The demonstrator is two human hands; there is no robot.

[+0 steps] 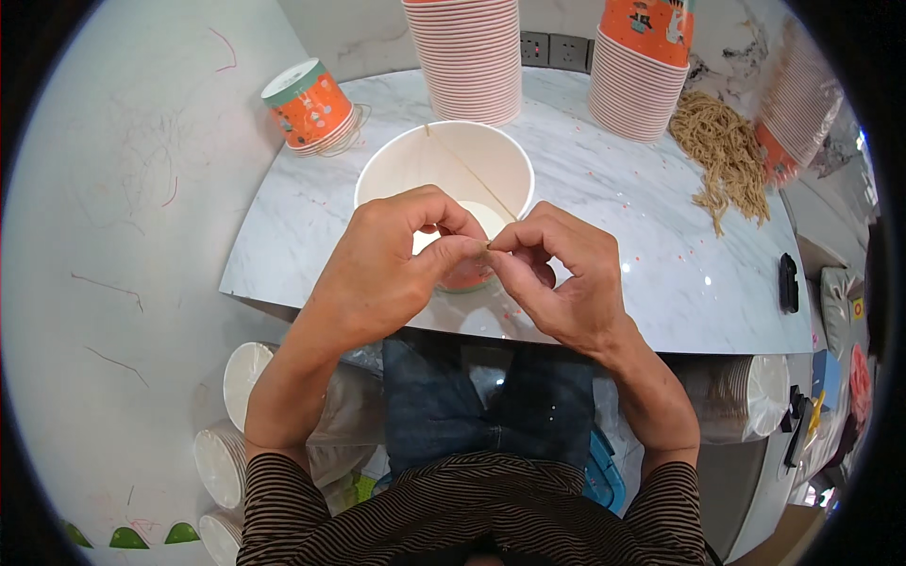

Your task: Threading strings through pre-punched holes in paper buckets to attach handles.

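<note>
A large white paper bucket (444, 156) stands near the table's front edge, mouth up, with a bit of its orange and green outside showing below my hands. A thin tan cord (469, 172) crosses its opening from the far rim to the near right side. Over the near rim, my left hand (392, 259) and my right hand (571, 269) meet with thumbs and forefingers pinched together. Between these fingertips is a small piece of the cord, mostly hidden. Whether it passes through the near wall cannot be seen.
Tall stacks of paper buckets (464, 61) (637, 87) stand at the back. A small orange stack (311, 108) with cords is at left, a heap of tan cords (722, 151) at right. A black object (789, 283) lies at the right edge. Wrapped buckets (766, 396) sit below.
</note>
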